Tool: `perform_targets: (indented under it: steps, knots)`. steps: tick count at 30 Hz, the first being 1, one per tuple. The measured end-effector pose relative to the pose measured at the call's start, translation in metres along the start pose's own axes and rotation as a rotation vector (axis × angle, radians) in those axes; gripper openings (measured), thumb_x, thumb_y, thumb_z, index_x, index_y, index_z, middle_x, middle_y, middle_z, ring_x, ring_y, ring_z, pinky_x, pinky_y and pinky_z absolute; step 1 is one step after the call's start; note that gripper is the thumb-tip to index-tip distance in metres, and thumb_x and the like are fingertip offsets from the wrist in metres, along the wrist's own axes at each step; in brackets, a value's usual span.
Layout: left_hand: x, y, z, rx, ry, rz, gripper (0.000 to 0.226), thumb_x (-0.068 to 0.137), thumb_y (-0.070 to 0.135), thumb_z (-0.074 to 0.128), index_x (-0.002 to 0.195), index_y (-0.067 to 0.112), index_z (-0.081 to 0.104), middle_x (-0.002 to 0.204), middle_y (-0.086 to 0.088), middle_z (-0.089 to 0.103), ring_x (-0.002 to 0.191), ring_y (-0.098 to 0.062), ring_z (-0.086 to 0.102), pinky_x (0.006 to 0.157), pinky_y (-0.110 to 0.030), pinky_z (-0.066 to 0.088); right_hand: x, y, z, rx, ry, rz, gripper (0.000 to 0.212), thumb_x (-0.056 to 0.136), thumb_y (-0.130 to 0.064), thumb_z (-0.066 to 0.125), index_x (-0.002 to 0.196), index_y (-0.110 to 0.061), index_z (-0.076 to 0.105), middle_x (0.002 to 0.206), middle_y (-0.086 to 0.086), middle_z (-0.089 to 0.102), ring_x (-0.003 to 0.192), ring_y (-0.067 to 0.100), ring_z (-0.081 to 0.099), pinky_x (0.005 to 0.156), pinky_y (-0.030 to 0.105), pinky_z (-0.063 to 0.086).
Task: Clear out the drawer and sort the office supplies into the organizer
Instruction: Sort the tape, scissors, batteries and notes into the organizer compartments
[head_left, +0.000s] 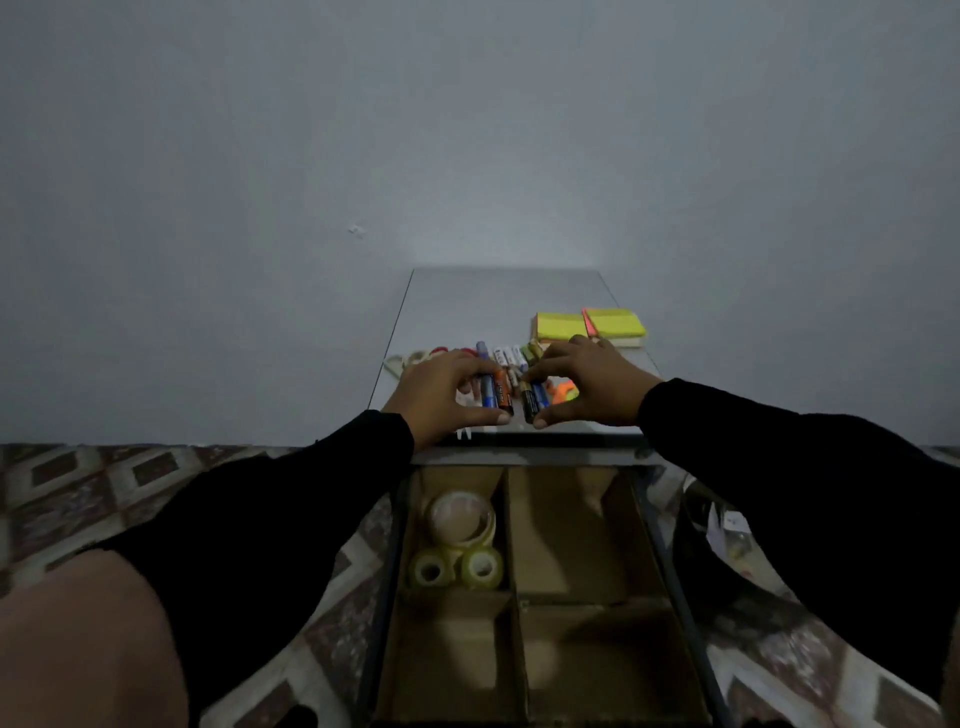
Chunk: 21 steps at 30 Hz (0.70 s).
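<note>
A plain grey wall (467, 130) fills the upper half of the view, and a patterned tiled floor (104, 483) runs along both sides below it. Against the wall stands a small grey cabinet top (493, 296), its far half bare and its near half crowded. Below its front edge the drawer (670, 571) is pulled out toward the person, and a brown cardboard organizer (571, 545) with dividers sits inside it, filling it wall to wall. The organizer's far left compartment holds three tape rolls (462, 519), one large and two small, touching one another; the other compartments show only bare cardboard. Both arms in black sleeves (779, 467) reach over the drawer to the cabinet top. The left hand (441, 392) curls its fingers and thumb around a cluster of markers (493, 392) near the front edge, and the right hand (587, 387) does the same around a second marker bundle (534, 397) just beside it, the two bundles nearly touching. More pens and markers (511, 358) lie behind the hands. Two yellow sticky-note pads (561, 325) sit side by side at the right rear, close to the right edge. A small orange and yellow item (565, 391) lies under the right wrist; what it is cannot be told. Pale and red objects (421, 356) lie at the left edge, too blurred to name.
</note>
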<state>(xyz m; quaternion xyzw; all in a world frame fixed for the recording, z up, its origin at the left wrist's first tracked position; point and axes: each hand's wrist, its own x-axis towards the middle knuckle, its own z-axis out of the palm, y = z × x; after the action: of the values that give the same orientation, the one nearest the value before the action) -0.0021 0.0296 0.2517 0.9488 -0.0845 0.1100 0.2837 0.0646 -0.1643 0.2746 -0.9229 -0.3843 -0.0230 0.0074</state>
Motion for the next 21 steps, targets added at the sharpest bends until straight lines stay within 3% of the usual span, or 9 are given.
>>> perform_targets:
  steps: [4,8,14,18,21]
  knots:
    - [-0.048,0.013,0.009,-0.099,-0.060,-0.049,0.056,0.073,0.030,0.078,0.123,0.019,0.058,0.119,-0.001,0.056,0.092,-0.014,0.053,0.083,-0.028,0.049,-0.038,-0.021,0.019,-0.015,-0.049,-0.027,0.059,0.079,-0.055,0.062,0.129,-0.027,0.051,0.128,0.001,0.048,0.115,0.023,0.039,0.089,0.033,0.029]
    - [-0.086,0.015,0.027,-0.122,-0.093,-0.093,0.056,0.074,0.028,0.078,0.125,0.018,0.057,0.114,0.001,0.054,0.090,-0.007,0.053,0.078,-0.016,0.044,-0.070,-0.039,0.038,-0.023,-0.088,-0.021,0.061,0.079,-0.057,0.061,0.131,-0.027,0.050,0.128,0.001,0.047,0.116,0.021,0.038,0.088,0.032,0.029]
    - [-0.130,0.010,0.057,-0.108,-0.145,-0.144,0.055,0.075,0.027,0.077,0.126,0.018,0.057,0.106,0.001,0.050,0.076,-0.008,0.052,0.070,-0.019,0.041,-0.105,-0.059,0.067,0.004,-0.132,-0.023,0.059,0.079,-0.056,0.061,0.129,-0.028,0.050,0.128,-0.002,0.047,0.117,0.019,0.039,0.093,0.032,0.030]
    - [-0.149,0.005,0.074,-0.174,-0.150,-0.176,0.055,0.075,0.022,0.078,0.125,0.015,0.056,0.100,0.004,0.051,0.067,-0.003,0.053,0.063,-0.012,0.044,-0.118,-0.068,0.085,0.030,-0.148,-0.018,0.060,0.079,-0.055,0.062,0.131,-0.028,0.048,0.131,-0.003,0.046,0.121,0.019,0.037,0.097,0.034,0.029]
    - [-0.161,-0.005,0.090,-0.216,-0.161,-0.259,0.057,0.072,0.020,0.080,0.124,0.013,0.057,0.100,-0.006,0.060,0.066,-0.008,0.055,0.070,-0.023,0.050,-0.125,-0.076,0.099,0.059,-0.152,-0.007,0.061,0.079,-0.054,0.062,0.132,-0.029,0.047,0.131,-0.003,0.046,0.121,0.019,0.037,0.095,0.033,0.030]
